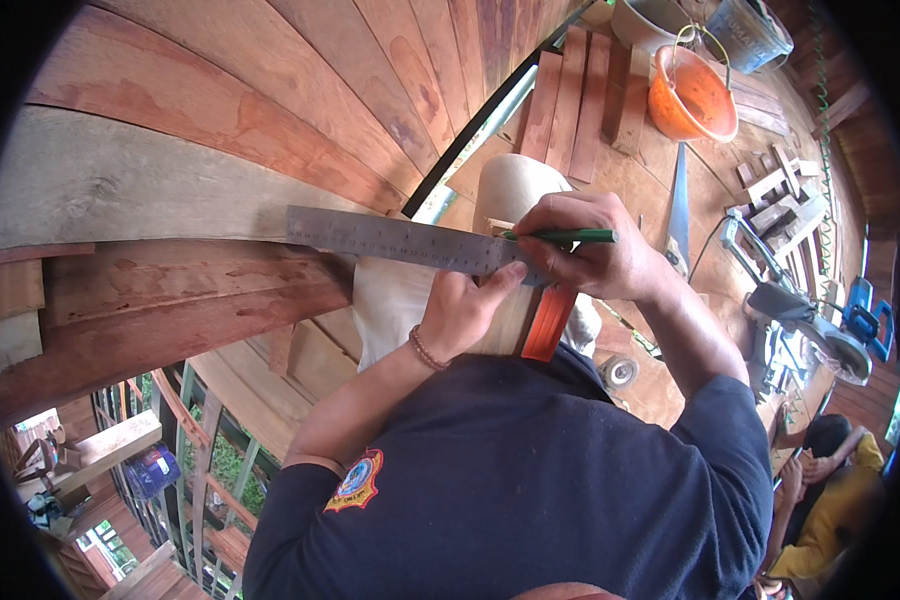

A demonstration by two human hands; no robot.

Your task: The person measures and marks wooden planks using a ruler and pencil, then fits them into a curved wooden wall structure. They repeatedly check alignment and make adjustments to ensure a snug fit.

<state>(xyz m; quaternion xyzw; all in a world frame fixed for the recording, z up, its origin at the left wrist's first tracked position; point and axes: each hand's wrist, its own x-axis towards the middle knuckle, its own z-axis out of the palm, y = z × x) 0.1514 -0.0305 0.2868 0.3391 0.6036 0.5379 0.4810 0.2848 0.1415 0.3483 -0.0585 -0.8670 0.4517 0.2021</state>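
A steel square (390,236) lies across a pale wooden board (110,180), its orange stock (548,325) pointing down toward me near my lap. My left hand (470,305) is closed on the square, thumb pressing near the blade's lower edge beside the stock. My right hand (595,245) pinches a green pencil (590,236) at the blade's upper edge and rests over the square's corner. My fingers hide part of the corner, and I cannot make out the pencil's tip clearly.
Reddish planks (300,80) curve upper left. Board offcuts (560,90), an orange bucket (690,95), a handsaw (679,200), a blue power saw (865,320) and wood scraps (780,200) sit right. A person in yellow (840,510) crouches lower right. A railing (200,440) stands lower left.
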